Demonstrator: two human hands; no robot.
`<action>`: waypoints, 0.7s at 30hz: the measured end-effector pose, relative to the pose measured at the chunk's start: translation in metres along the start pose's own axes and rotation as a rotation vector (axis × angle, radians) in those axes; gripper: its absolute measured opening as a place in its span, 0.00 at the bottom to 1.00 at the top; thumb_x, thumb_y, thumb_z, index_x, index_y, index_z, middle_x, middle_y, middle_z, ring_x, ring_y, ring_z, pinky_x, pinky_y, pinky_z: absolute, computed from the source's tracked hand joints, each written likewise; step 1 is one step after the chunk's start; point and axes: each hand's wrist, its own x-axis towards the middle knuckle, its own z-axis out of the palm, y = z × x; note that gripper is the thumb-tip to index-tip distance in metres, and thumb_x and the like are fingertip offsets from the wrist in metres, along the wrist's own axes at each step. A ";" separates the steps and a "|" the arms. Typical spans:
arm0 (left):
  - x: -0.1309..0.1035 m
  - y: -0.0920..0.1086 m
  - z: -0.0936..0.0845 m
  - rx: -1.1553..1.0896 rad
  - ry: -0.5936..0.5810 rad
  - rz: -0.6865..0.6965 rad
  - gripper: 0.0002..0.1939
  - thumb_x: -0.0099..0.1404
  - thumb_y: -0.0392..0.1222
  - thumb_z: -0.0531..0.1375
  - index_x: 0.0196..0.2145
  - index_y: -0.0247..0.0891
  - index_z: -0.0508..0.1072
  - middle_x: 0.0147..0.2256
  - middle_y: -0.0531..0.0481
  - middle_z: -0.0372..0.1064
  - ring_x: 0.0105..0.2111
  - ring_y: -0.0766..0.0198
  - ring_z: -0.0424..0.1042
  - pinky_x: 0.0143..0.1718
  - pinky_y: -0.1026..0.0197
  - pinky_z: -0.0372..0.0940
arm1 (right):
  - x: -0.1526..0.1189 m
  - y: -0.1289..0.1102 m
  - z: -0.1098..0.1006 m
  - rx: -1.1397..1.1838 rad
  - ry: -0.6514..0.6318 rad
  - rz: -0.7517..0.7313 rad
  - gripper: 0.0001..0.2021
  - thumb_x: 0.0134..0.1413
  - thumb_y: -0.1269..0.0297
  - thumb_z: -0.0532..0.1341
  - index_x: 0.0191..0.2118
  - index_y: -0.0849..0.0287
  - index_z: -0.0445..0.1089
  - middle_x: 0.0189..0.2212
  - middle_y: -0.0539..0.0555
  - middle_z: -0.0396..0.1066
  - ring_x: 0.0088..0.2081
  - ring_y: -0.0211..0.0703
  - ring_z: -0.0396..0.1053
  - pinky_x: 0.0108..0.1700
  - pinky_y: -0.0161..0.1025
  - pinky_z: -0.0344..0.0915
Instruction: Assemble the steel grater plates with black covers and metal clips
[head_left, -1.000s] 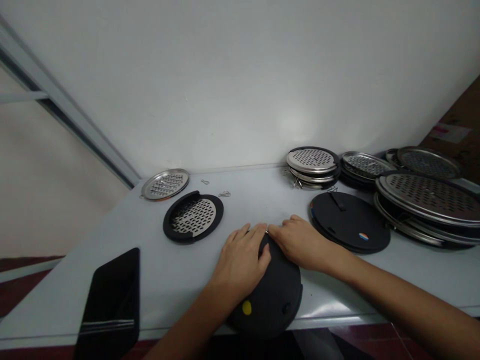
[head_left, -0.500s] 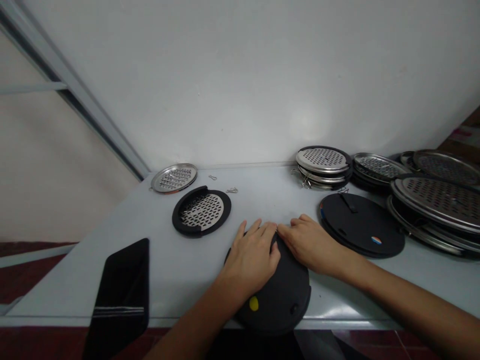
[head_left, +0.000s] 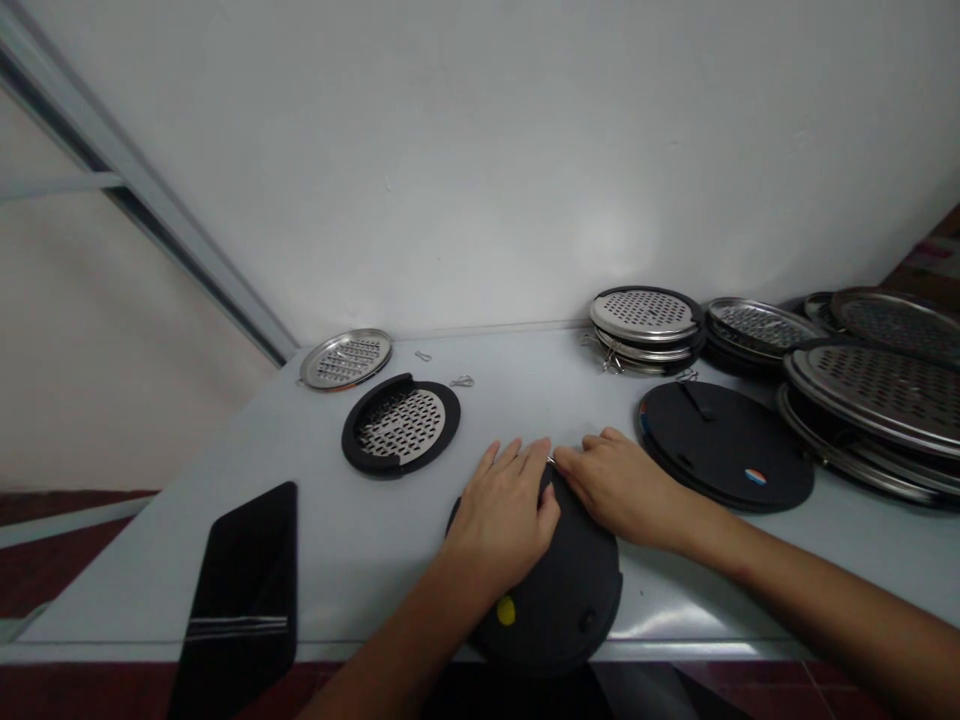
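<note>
A round black disc (head_left: pixel 555 610) with a yellow spot lies at the table's front edge. Across its upper left part rests my left hand (head_left: pixel 504 515), palm down with its fingers spread a little. My right hand (head_left: pixel 619 485) is closed at the disc's far edge, thumb and finger pinched by a small bit of metal (head_left: pixel 552 460) between the hands. What the pinch holds is mostly hidden. Left of the hands, a round grater in a black rim (head_left: pixel 405 424) lies flat. Another black disc (head_left: pixel 727 450) with a coloured sticker is to the right.
A dark glossy slab (head_left: pixel 244 590) overhangs the front edge at left. A metal grater (head_left: pixel 346 360) and wire clips (head_left: pixel 463 381) lie farther back. Stacked graters (head_left: pixel 646 315) stand at the back right, with larger stacks (head_left: pixel 885 400) at far right. A wall rises behind the table.
The view has shifted slightly. Both hands keep nearly the same places on the disc, and slightly more metal shows between the fingertips.
</note>
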 end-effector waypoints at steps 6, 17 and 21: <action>0.001 0.001 -0.002 0.010 0.006 -0.028 0.22 0.60 0.39 0.47 0.51 0.32 0.59 0.50 0.43 0.63 0.51 0.58 0.60 0.55 0.54 0.50 | 0.001 0.002 0.000 0.022 -0.004 -0.012 0.12 0.58 0.68 0.43 0.33 0.60 0.63 0.24 0.54 0.68 0.29 0.42 0.66 0.32 0.38 0.49; 0.002 0.001 -0.003 0.007 0.003 0.004 0.16 0.59 0.38 0.47 0.45 0.34 0.64 0.45 0.44 0.67 0.47 0.59 0.63 0.54 0.55 0.52 | -0.003 0.002 0.004 -0.033 0.013 -0.008 0.11 0.57 0.69 0.45 0.33 0.61 0.63 0.23 0.54 0.67 0.27 0.42 0.65 0.31 0.38 0.48; 0.002 0.001 -0.003 0.003 -0.006 0.047 0.15 0.60 0.37 0.46 0.43 0.36 0.65 0.45 0.46 0.67 0.47 0.60 0.63 0.53 0.54 0.51 | -0.009 0.003 0.005 -0.035 0.014 -0.012 0.10 0.56 0.70 0.45 0.31 0.61 0.63 0.22 0.54 0.67 0.26 0.42 0.64 0.32 0.39 0.48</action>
